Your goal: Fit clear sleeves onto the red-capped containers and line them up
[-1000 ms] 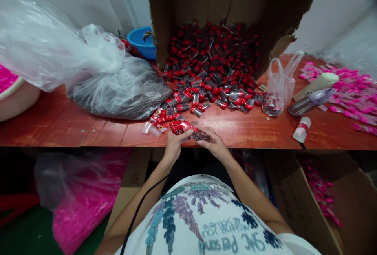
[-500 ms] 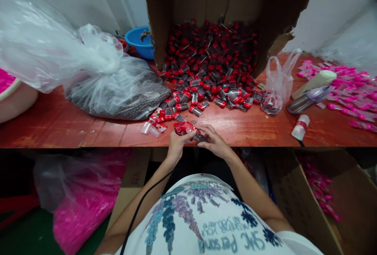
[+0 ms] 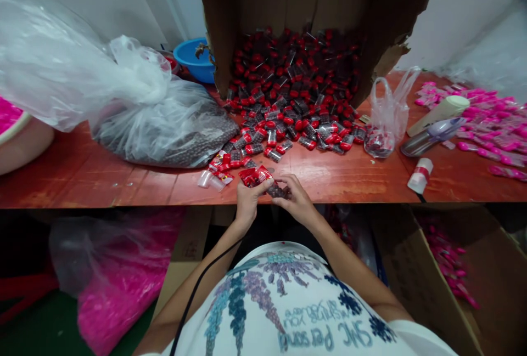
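My left hand (image 3: 249, 200) grips a small red printed packet (image 3: 261, 176) with a clear part full of dark beads, its thumb on top. My right hand (image 3: 297, 198) pinches the bead-filled end of the same packet. Both hands are at the front edge of the red-brown table (image 3: 173, 186). Just beyond them lie small clear containers with red caps and dark beads (image 3: 273, 153), spilling from a heap. Left of the packet are two clear empty cups (image 3: 211, 179) and a few red wrappers (image 3: 224, 176).
An open cardboard box (image 3: 220, 27) on its side holds the heap. On the left sits a large plastic bag of dark beads (image 3: 164, 131), with a blue basin (image 3: 193, 60) behind. To the right are a knotted clear bag (image 3: 381, 125), a bottle (image 3: 432, 136) and pink items (image 3: 486, 120).
The red packet has turned and bunched slightly between my hands, its printed part now more folded. Both hands stay in nearly the same place.
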Demonstrator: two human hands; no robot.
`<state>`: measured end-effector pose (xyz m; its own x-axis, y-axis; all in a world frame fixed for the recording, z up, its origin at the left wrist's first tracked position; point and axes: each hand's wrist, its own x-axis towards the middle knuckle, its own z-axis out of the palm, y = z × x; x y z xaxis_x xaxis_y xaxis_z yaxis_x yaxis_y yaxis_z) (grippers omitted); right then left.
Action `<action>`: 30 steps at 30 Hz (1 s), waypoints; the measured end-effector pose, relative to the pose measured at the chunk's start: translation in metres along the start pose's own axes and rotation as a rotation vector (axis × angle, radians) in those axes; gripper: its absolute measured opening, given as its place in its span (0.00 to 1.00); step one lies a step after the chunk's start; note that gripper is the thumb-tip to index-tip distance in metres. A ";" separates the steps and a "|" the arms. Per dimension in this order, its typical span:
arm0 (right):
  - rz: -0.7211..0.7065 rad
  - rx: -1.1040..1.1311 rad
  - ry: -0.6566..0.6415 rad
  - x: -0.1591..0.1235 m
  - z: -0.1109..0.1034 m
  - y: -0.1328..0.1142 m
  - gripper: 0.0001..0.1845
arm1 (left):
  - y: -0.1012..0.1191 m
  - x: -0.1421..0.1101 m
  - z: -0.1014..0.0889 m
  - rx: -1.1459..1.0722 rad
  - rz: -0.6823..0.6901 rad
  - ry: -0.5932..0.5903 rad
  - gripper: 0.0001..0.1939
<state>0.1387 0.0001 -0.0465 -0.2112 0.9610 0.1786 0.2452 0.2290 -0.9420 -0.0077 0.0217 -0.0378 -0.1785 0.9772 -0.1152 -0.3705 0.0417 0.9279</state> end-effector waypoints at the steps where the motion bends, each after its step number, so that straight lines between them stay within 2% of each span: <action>1: 0.025 0.035 0.022 0.000 0.002 0.001 0.26 | 0.001 0.001 0.000 0.005 -0.020 -0.026 0.16; 4: 0.089 0.162 0.047 0.000 0.004 0.005 0.26 | 0.003 0.001 -0.001 0.035 -0.111 -0.115 0.24; 6: 0.119 0.243 0.041 0.001 0.003 0.008 0.29 | 0.001 0.001 -0.001 0.036 -0.156 -0.167 0.27; 10: 0.124 0.293 0.041 0.003 -0.002 0.017 0.36 | -0.006 0.000 0.000 0.015 -0.155 -0.172 0.24; 15: 0.043 0.219 0.070 0.000 0.000 0.025 0.26 | -0.014 0.000 0.001 0.024 -0.169 -0.164 0.16; 18: 0.056 0.172 0.107 -0.003 0.002 0.026 0.23 | -0.020 0.000 0.000 0.007 -0.255 -0.206 0.14; 20: 0.083 0.134 0.129 -0.005 -0.005 0.031 0.22 | -0.023 0.000 -0.003 -0.059 -0.344 -0.228 0.17; 24: 0.176 -0.081 0.302 -0.009 -0.045 0.054 0.22 | -0.024 0.005 -0.015 -0.206 -0.473 -0.168 0.24; 27: 0.219 -0.421 0.436 -0.011 -0.078 0.068 0.23 | -0.022 0.008 -0.024 -0.218 -0.474 -0.097 0.25; 29: 0.179 -0.583 0.492 -0.010 -0.081 0.067 0.22 | -0.022 0.008 -0.026 -0.220 -0.464 -0.049 0.22; 30: 0.146 -0.598 0.495 -0.009 -0.075 0.062 0.20 | -0.023 0.007 -0.025 -0.222 -0.461 -0.029 0.20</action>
<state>0.2272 0.0175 -0.0854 0.2740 0.9129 0.3026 0.7345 0.0045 -0.6786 -0.0232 0.0225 -0.0689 0.0730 0.8733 -0.4816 -0.5901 0.4272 0.6851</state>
